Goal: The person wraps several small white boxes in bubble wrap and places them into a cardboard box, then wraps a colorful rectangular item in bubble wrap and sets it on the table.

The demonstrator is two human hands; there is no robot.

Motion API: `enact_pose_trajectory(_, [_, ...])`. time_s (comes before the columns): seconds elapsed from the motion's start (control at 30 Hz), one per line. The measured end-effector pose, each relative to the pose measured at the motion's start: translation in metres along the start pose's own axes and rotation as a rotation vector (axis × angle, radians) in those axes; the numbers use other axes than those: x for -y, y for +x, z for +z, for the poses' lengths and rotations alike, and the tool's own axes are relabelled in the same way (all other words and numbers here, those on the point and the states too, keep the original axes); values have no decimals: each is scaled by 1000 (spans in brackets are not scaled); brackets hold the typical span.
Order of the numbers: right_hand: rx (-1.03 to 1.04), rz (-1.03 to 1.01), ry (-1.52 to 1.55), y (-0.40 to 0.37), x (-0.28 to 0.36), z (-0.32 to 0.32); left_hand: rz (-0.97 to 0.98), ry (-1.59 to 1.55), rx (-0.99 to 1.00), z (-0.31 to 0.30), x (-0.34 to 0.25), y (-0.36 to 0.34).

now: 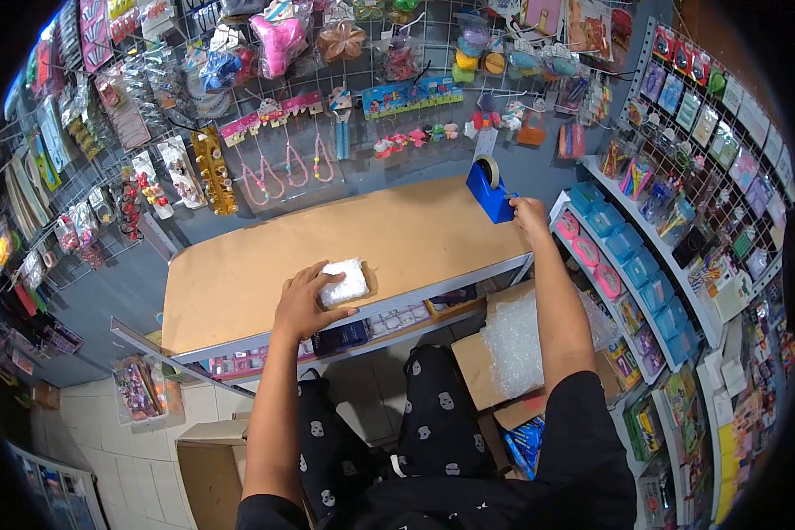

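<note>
Two hands work well apart across one tan counter (397, 238).

- Wire grid wall (433, 53) behind the counter is hung thick with packeted trinkets, clips and toys. Stock hangs vertically, which likely keeps the countertop free as a work surface.
- Shelf rack (680, 305) curves along the right side, with blue trays and small packets. It sits close to the seat, probably for easy reach.
- Cardboard box (473, 367) sits open below the counter's right end, beside the person's knee. A bubble wrap sheet (517, 340) spills from it, low and close at hand.
- Blue tape dispenser (488, 196) stands upright at the counter's far right corner, roll on top, next to the rack.
- Right hand (530, 214) is at full arm's stretch, fingers touching the dispenser's near end. Cannot tell whether they close on it or only rest against it.
- Bubble-wrapped packet (346, 281) is small and white, lying flat near the counter's front edge, left of centre.
- Left hand (305, 305) lies over the packet, fingers across its top and thumb along the near side, clamped. This reads as pinning it so the wrap neither slides nor springs open.
</note>
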State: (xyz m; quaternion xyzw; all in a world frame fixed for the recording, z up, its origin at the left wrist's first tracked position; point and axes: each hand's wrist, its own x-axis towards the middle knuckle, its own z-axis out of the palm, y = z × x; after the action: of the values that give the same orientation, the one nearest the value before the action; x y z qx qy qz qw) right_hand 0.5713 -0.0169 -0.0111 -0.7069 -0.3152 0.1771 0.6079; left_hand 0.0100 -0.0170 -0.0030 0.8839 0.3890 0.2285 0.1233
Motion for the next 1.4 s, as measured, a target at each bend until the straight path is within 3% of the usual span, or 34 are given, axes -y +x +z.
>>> enact_pose_trajectory(0.23, [83,98,111,-2,6,-5,8,0,-4,0,2,0])
enact_pose_trajectory(0.43, [59,52,64,-11,10,-2,15,-9,-12,3,4,0])
enact_pose_trajectory(0.73, [167,169,31,-12,24,-8,13,-11,-14,1,2,0])
enact_pose_trajectory(0.83, [84,231,110,-22,42,-6,11,-7,-8,1,3,0])
enact_pose_trajectory(1.13, [149,-6,-57,-18,22,-6,-3,-15,-5,0,1,0])
enact_pose_trajectory(1.4, [46,-52,-49,-6,-6,-2,8,-16,-5,3,4,1])
